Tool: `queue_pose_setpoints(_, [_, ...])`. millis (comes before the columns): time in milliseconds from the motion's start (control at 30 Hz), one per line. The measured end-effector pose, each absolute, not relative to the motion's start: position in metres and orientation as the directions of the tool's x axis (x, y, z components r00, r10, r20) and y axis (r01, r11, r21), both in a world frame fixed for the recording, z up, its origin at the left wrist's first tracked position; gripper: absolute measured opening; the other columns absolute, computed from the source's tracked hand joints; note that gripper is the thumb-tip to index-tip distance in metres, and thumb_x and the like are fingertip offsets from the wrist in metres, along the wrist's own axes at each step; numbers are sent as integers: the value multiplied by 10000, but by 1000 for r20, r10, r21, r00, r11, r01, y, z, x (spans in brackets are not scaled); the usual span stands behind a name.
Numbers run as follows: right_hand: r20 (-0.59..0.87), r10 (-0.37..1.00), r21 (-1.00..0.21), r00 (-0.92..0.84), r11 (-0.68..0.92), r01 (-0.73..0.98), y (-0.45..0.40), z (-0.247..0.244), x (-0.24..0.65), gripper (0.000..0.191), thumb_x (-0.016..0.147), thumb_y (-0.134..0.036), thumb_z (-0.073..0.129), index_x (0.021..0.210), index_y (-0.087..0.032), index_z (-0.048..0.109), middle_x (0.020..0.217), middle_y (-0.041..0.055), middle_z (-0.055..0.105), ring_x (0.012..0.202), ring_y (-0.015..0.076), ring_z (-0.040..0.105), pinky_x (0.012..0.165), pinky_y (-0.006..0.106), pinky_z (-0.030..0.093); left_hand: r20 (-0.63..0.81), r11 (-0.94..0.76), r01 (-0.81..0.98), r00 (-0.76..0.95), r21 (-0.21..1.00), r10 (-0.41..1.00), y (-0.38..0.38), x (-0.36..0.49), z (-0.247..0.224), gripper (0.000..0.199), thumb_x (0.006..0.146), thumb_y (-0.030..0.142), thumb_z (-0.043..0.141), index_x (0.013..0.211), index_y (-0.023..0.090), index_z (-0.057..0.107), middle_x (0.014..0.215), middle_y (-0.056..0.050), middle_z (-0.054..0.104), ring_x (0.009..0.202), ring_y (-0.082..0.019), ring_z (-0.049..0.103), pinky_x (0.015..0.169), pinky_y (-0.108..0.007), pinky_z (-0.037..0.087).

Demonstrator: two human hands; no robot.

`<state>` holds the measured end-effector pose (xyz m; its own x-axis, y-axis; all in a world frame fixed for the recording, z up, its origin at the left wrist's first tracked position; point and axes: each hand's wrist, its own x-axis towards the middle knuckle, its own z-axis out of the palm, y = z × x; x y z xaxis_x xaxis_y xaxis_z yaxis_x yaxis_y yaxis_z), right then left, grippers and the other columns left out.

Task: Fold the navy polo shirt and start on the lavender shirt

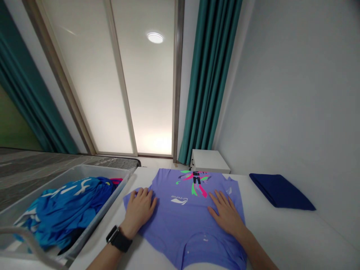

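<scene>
Nearest, bottom centre: purple shirt [174, 219] laid out on a white table [281, 240], collar toward the wearer, printed part farther off. Left hand [141, 205], black watch [119, 239] at the wrist, lies palm down on the sleeve at the shirt's left side. Right hand [226, 213] lies flat on the right part, fingers a little spread. Both open; no cloth seen pinched. Step looks like pressing or smoothing the fabric; a move from here would call for gathering an edge between the fingers. Lower left: grey tub [97, 221] with blue clothes [67, 206]. Right: folded navy cloth [281, 191]. Beyond: white cabinet [210, 160], then teal curtain [213, 75].
</scene>
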<state>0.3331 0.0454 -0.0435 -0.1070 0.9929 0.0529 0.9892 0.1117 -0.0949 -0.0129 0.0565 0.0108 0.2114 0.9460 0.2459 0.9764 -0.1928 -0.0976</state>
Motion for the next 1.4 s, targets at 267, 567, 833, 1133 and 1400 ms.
queue_pose_setpoints(267, [66, 991, -90, -118, 124, 988, 46, -46, 333, 600, 956, -524, 347, 1491, -252, 351, 1564, 75, 296, 1450, 260, 210, 1171, 496, 147, 198, -374, 926, 357, 56, 913, 67, -12, -2, 435, 949, 289, 413, 1361, 174, 493, 1252, -129, 580, 1123, -258, 549, 994, -391, 402])
queue_pose_setpoints(567, [47, 990, -92, -132, 136, 986, 45, -41, 330, 609, 960, -525, 330, 1496, -237, 341, 1568, 82, 281, 1452, 258, 200, 1178, 485, 141, 135, -192, 979, 199, -66, 971, 53, -13, 8, 462, 964, 367, 409, 1355, 144, 512, 1202, -144, 626, 1077, -305, 581, 890, -442, 447])
queue_pose_setpoints(833, [72, 986, -109, -148, 155, 982, 45, -44, 330, 604, 957, -522, 348, 1493, -244, 347, 1567, 78, 287, 1451, 254, 204, 1180, 483, 148, 245, -259, 962, 273, -86, 930, 58, -11, 15, 432, 958, 322, 417, 1326, 137, 546, 1200, -151, 639, 1109, -294, 572, 945, -435, 419])
queue_pose_setpoints(1133, [63, 987, -98, -146, 151, 984, 44, -41, 329, 604, 956, -526, 347, 1487, -238, 360, 1559, 87, 304, 1445, 267, 222, 1174, 487, 168, 166, -303, 952, 293, 34, 942, 133, -4, -3, 523, 970, 380, 379, 1434, 140, 407, 1467, -130, 462, 1355, -253, 410, 1103, -414, 329])
queue_pose_setpoints(1400, [79, 985, -94, -156, 163, 982, 46, -45, 331, 601, 956, -531, 349, 1478, -236, 379, 1554, 85, 312, 1445, 261, 224, 1175, 493, 179, 80, -260, 963, 253, 79, 964, 190, 1, -25, 559, 991, 432, 293, 1484, 172, 336, 1558, -86, 325, 1448, -214, 255, 1175, -435, 197])
